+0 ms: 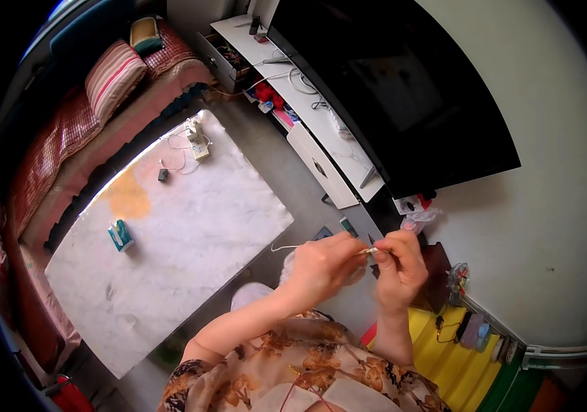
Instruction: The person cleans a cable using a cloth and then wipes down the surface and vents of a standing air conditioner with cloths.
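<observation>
Both hands are raised in front of my chest, pinching a thin whitish cord (370, 250) between them. My left hand (326, 266) is closed around one part of it, and a loose end trails out to the left, past the table's edge. Thumb and fingertips of my right hand (400, 266) press on the cord a short way to the right. The fingertips of the two hands nearly meet. Most of the cord is hidden inside the fingers, and whether it is knotted there I cannot tell.
A white-covered table (190, 275) stands left, carrying a tissue pack (120, 235), a power strip (198, 142) and a black charger (163, 176). Behind it is a sofa (67, 147) with cushions. A large television (403, 89) stands on a white cabinet (321, 165). Yellow matting (458, 350) lies right.
</observation>
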The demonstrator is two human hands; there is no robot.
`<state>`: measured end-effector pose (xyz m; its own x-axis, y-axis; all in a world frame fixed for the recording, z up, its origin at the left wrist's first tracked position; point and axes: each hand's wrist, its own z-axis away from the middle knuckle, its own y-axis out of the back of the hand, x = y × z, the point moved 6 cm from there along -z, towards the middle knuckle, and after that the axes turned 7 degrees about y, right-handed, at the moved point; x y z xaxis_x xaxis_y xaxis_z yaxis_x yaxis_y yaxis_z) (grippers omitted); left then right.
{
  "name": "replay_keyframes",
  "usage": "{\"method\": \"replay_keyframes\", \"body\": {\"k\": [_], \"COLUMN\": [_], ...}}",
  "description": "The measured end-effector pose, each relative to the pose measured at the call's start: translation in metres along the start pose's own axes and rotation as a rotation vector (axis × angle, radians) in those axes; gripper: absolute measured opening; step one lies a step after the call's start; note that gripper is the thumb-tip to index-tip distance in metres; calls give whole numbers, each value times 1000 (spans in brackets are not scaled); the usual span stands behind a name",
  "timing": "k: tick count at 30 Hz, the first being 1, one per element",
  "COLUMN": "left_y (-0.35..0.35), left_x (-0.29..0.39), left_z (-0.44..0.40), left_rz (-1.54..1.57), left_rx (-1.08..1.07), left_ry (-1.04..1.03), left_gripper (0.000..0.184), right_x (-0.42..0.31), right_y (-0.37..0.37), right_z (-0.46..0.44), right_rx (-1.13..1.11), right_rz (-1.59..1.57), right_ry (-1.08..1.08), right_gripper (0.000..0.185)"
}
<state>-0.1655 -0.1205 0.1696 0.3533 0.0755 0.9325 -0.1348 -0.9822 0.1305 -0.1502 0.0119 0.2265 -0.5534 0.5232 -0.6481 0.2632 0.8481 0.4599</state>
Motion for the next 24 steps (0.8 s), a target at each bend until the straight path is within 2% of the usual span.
{"method": "replay_keyframes", "body": {"k": [3,6,9,13,16,17,20,21,24], "left_y": [-1,-7,-7,3,3,1,-3,-1,5], "left_x": [1,-13,-19,-31,-58,-66,-80,-79,-48], "left_z": [1,9,14,10,20,25,29,26,9], "left_rz": [-108,-216,-322,-32,-100,-104,51,132,341], "left_rx": [41,59,104,2,-45,-87,-129,-165,-174], "left_ry": [-47,-53,-77,59,164,154,296,340,320], "left_gripper": [19,20,18,11,9,11,16,23,26], "right_x": [-11,-6,-4,6,9,9,11,13,14], "right_y": [13,33,33,31,54,59,52,53,38], "right_z": [-6,-11,-12,-10,-18,-19,-19,-19,-18], "right_rx": [10,137,52,98,149,175,148,141,67], "right_rz": [125,-1,47,-96,-189,-216,-356,-382,-401], "right_ry": [80,13,22,-49,-12,2,-38,-60,-113], "right_gripper": [12,11,10,9,11,13,15,15,14]}}
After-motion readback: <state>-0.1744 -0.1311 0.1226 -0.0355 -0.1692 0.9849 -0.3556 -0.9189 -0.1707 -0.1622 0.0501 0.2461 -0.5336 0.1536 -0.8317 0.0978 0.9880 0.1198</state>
